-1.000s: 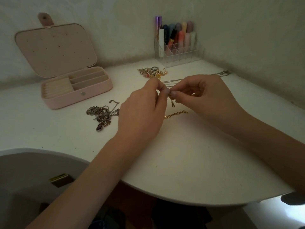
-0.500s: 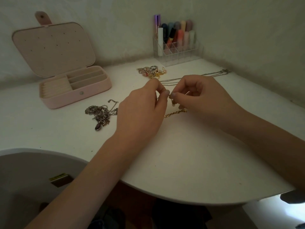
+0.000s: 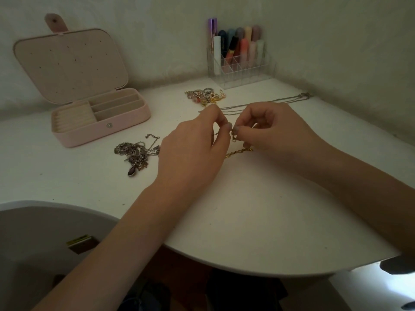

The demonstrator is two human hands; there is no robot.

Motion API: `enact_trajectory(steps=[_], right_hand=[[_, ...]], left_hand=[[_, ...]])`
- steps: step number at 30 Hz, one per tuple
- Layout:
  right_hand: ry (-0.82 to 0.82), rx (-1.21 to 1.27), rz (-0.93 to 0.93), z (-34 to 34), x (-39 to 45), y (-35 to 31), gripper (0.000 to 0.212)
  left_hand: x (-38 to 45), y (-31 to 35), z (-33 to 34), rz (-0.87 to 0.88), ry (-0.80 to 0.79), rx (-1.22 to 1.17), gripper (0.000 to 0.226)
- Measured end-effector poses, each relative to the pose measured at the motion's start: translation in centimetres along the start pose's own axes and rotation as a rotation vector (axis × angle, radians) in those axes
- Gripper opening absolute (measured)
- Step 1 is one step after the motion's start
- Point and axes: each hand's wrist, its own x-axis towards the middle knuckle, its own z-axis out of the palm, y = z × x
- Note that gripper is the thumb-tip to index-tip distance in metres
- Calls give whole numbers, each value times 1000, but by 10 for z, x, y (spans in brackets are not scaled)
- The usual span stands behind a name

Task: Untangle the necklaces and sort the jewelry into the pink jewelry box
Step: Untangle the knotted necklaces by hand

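Observation:
My left hand and my right hand meet over the middle of the white table, fingertips together, both pinching a gold chain whose clasp end hangs between them and whose rest trails onto the table. A tangled heap of silver necklaces with a dark oval pendant lies left of my left hand. Two thin silver chains lie stretched out behind my hands. A small pile of rings and earrings sits further back. The pink jewelry box stands with its lid up at the back left, its compartments showing nothing inside.
A clear organizer with pens and tubes stands in the back corner by the wall. The table's curved front edge runs close to me. A grey basin-like surface lies lower left, with a small dark box in it.
My hands have stayed together on the gold chain, the fingertips shifting only slightly. The rest of the jewelry has not moved.

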Motion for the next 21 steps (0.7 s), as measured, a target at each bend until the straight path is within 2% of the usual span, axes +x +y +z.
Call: enact_trajectory(steps=[21], right_hand=[[15, -35, -16, -2, -1, 1, 10]], left_hand=[[0, 4, -4, -89, -67, -2, 8]])
